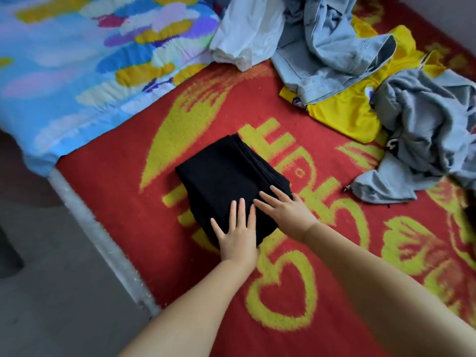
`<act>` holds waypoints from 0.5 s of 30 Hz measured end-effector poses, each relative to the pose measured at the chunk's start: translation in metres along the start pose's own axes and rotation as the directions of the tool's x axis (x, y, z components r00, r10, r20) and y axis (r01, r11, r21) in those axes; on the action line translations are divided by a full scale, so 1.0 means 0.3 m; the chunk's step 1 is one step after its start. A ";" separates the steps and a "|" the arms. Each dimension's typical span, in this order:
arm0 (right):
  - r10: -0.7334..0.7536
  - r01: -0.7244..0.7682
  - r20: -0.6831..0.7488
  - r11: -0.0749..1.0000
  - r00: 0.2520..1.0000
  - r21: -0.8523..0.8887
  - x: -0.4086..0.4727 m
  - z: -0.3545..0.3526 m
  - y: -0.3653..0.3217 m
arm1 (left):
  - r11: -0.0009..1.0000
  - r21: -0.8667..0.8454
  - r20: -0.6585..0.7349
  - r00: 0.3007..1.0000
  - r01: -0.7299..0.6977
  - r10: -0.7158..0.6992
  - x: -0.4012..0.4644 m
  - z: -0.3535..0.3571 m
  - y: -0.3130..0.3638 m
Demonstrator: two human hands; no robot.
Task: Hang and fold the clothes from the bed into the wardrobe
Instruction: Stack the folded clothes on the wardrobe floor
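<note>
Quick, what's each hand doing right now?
Left hand: open, fingers flat, pressing on the folded black garment.
Right hand: open, fingers flat on the same garment.

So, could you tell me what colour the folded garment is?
Black, clearest in the head view.

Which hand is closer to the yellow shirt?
Right. The right hand lies flat on the black folded cloth's side toward the yellow shirt; the left hand presses the cloth's near edge, farther away.
</note>
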State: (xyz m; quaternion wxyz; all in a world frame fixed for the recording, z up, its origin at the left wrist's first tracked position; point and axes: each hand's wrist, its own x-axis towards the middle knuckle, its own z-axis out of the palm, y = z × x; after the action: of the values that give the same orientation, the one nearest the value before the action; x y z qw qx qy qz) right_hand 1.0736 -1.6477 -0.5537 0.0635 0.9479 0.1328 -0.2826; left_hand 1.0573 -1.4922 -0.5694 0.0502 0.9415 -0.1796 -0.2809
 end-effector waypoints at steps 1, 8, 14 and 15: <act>-0.004 0.004 -0.002 1.000 1.000 -0.017 -0.023 -0.074 -0.016 | 0.996 -0.081 -0.018 0.999 0.044 -0.046 -0.031 -0.041 -0.006; -0.059 0.053 -0.080 0.996 0.995 -0.074 -0.113 -0.480 -0.227 | 0.928 -0.353 -0.182 0.964 0.118 -0.191 -0.207 -0.302 -0.145; -0.229 0.213 -0.074 0.961 0.971 -0.175 -0.173 -0.795 -0.559 | 0.936 -0.334 -0.204 0.962 0.107 -0.183 -0.485 -0.538 -0.466; -0.255 0.240 -0.069 0.955 0.964 -0.175 -0.176 -0.832 -0.623 | 0.941 -0.317 -0.208 0.959 0.119 -0.192 -0.537 -0.560 -0.520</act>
State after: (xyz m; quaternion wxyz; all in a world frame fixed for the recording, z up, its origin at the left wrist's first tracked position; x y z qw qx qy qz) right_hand 1.1068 -1.4316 -0.3255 0.0998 0.9271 0.2762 -0.2329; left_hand 1.0721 -1.2892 -0.3770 0.1916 0.9607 -0.0519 -0.1941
